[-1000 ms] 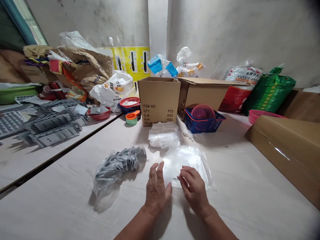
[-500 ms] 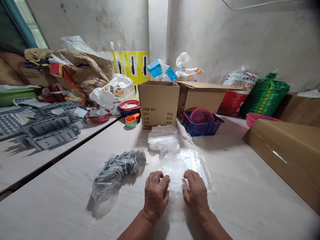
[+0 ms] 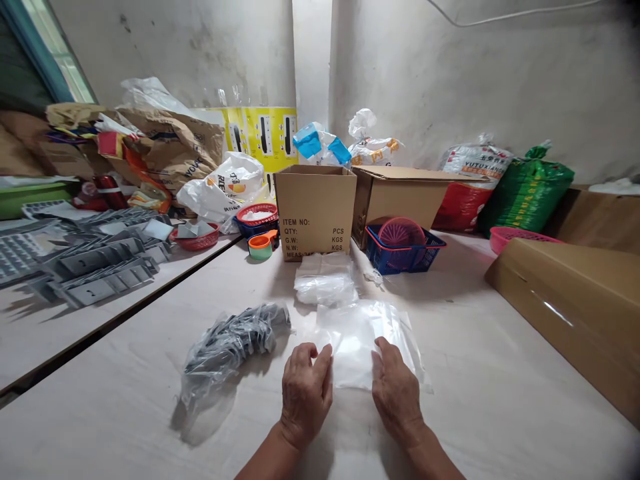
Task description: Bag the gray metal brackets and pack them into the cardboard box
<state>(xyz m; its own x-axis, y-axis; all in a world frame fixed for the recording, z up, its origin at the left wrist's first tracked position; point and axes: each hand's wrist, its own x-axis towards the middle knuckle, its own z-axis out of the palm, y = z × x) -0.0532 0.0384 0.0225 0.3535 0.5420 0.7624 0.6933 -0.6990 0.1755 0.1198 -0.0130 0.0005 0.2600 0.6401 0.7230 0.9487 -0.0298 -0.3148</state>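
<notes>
While a filled bag (image 3: 227,348) already lies to the left and loose grey parts (image 3: 107,257) sit farther off, the flat plastic bag (image 3: 351,360) looks unfilled between the left hand (image 3: 304,387) and right hand (image 3: 399,390), whose fingers apparently pinch its sides.

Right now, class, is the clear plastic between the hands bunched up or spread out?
Spread out: the clear plastic shows a broad, nearly smooth face between the left hand and right hand.
</notes>
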